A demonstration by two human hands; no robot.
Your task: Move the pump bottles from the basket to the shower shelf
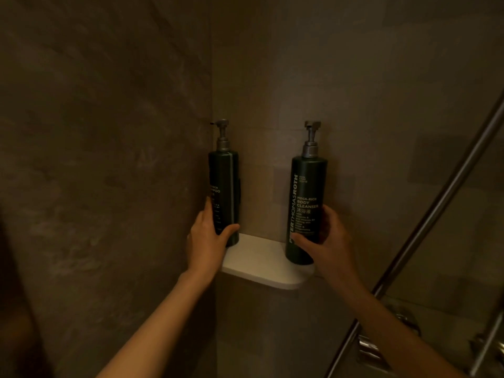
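Dim shower corner, brown stone-look tile walls (109,132) meeting at a seam just left of centre. I see a small white corner shelf (259,257) fixed where the walls join, its front edge rounded. Two dark green pump bottles stand upright on it, well apart: the shampoo bottle (225,181) far left against the corner, the body cleanser bottle (309,192) at the right end, label facing me. My left hand (207,238) wraps the lower part of the shampoo bottle, thumb across the front, fingers closed round it. My right hand (327,236) grips the cleanser bottle low down the same way, fingers curled behind. A metal rail (436,203) runs diagonally at right; chrome fittings (381,347) sit lower right, blurred.
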